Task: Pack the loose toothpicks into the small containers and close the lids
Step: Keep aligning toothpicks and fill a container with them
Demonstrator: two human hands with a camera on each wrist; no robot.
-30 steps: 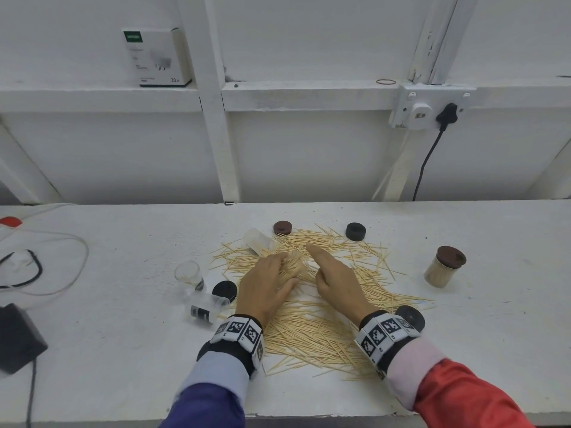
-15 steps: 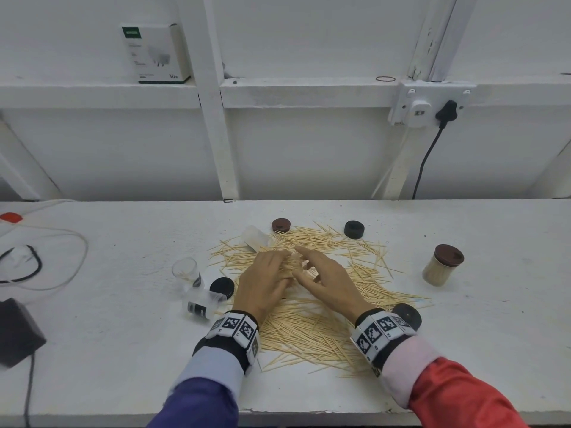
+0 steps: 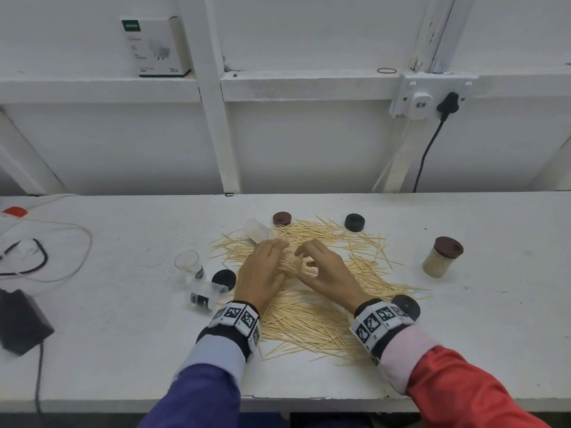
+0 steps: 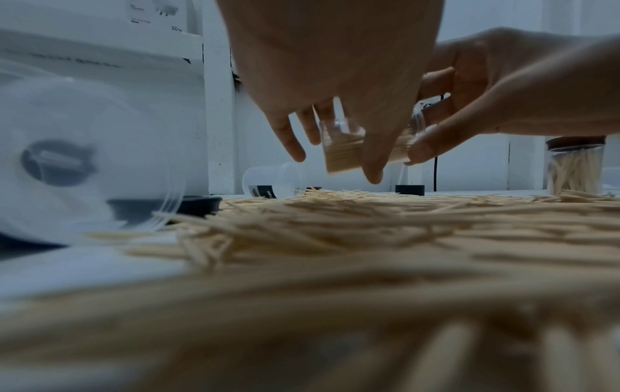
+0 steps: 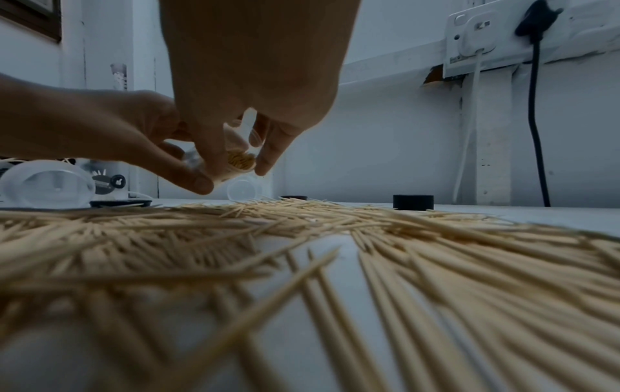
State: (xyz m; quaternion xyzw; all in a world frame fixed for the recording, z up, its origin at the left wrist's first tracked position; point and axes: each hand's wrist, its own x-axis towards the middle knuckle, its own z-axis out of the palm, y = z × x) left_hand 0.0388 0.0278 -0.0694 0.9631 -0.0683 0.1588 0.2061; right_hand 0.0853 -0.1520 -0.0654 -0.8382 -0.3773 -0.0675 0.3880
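A wide pile of loose toothpicks (image 3: 309, 313) covers the middle of the white table (image 3: 494, 335). My left hand (image 3: 276, 261) grips a clear container packed with toothpicks (image 4: 349, 151), tilted just above the pile. My right hand (image 3: 304, 257) pinches its open end (image 5: 240, 161) between thumb and fingers. Near the left hand an empty clear container (image 3: 188, 262) stands upright. Another (image 3: 205, 295) lies on its side, and a third (image 3: 258, 231) lies at the back. Black lids (image 3: 224, 278) (image 3: 354, 221) (image 3: 406, 305) and a brown lid (image 3: 281, 218) lie around the pile.
A filled jar closed with a brown lid (image 3: 441, 257) stands at the right. A black adapter (image 3: 21, 322) and looped cables (image 3: 46, 251) lie at the far left. On the back wall are a socket with a plug (image 3: 426, 97) and a white box (image 3: 154, 46) on the ledge.
Both hands lay low on the pile with the right index finger stretched out. Now they have risen slightly, and the right fingers have curled around the mouth of the container held by the left hand.
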